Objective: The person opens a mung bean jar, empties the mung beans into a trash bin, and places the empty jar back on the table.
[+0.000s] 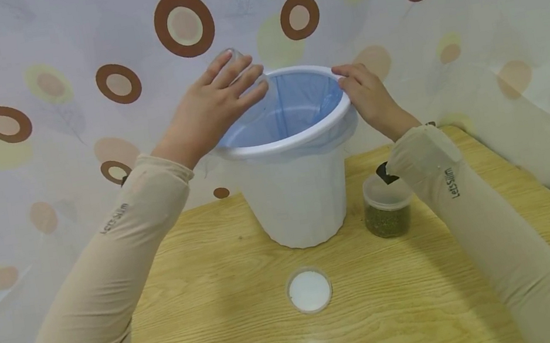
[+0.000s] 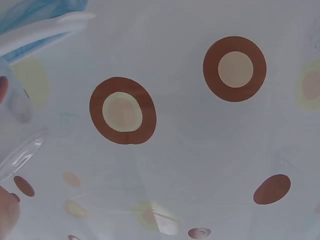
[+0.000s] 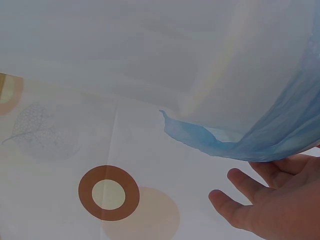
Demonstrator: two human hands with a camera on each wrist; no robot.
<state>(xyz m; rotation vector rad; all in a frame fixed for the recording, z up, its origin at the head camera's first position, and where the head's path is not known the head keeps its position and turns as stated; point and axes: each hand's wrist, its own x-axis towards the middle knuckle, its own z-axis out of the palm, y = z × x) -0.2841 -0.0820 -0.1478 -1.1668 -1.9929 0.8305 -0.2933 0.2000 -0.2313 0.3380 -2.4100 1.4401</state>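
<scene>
My left hand [image 1: 213, 100] grips a clear plastic jar [image 1: 268, 96], tipped at the left side of a white trash bin [image 1: 300, 197]. Most of the jar is hidden behind my fingers; its clear rim [image 2: 24, 154] shows at the edge of the left wrist view. A blue bag [image 1: 297, 103] lines the bin and folds over its rim. At the far right of that rim, my right hand [image 1: 370, 95] holds on with its fingertips. From below, other fingers [image 3: 245, 185] of that hand stand outside the bin, beside the overhanging bag.
On the wooden table [image 1: 212, 323], a round white lid-like disc [image 1: 310, 291] lies in front of the bin. Right of the bin stands a lidded clear jar [image 1: 389, 215] with green bits, close under my right forearm. A patterned sheet [image 1: 71, 24] covers the walls behind.
</scene>
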